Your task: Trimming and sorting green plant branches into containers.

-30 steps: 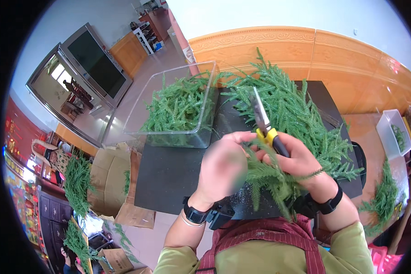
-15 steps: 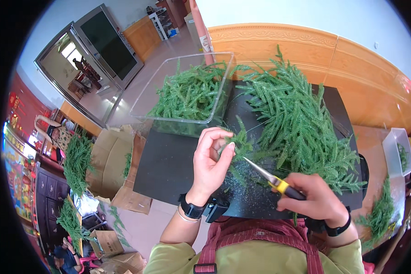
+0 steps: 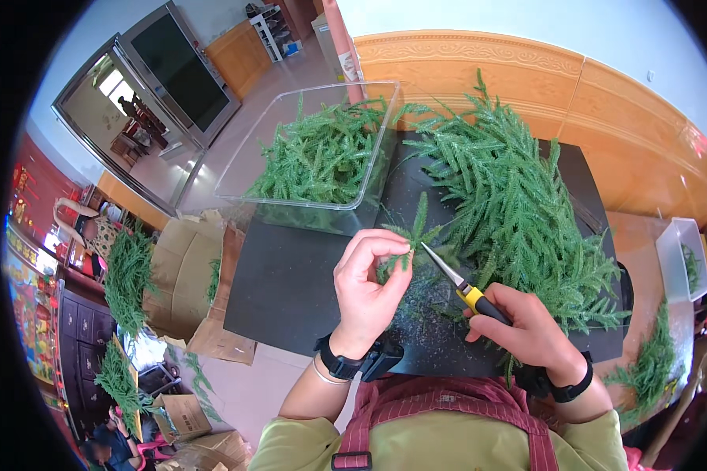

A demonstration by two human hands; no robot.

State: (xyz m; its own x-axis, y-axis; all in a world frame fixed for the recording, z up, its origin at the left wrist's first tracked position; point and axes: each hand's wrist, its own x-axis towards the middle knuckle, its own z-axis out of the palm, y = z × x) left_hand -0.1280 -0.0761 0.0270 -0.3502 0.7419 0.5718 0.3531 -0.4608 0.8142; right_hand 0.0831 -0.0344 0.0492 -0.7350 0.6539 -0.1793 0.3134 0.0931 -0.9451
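My left hand (image 3: pixel 369 286) pinches a small green artificial fir sprig (image 3: pixel 421 220) between thumb and fingertips, its needled tips spreading up and to the right. In my right hand (image 3: pixel 522 323) is a pair of needle-nose pliers (image 3: pixel 457 282) with yellow and black handles, fingers wrapped round them. The metal tip of the pliers points up and left and reaches close beside the sprig; whether it touches cannot be made out. Beyond the right hand, a big heap of fir sprays (image 3: pixel 511 212) covers the table's right side.
A clear plastic bin (image 3: pixel 361 206) filled with cut sprigs stands at the table's far left. Green crumbs lie on the black table (image 3: pixel 279 286). Left are an open cardboard box (image 3: pixel 182 271) and more sprays (image 3: pixel 130 271); at the right stands a white bin (image 3: pixel 679 263).
The sprig has turned upward in my left hand, its tips more spread. My right hand has moved up and left slightly, taking the plier tip nearer the sprig.
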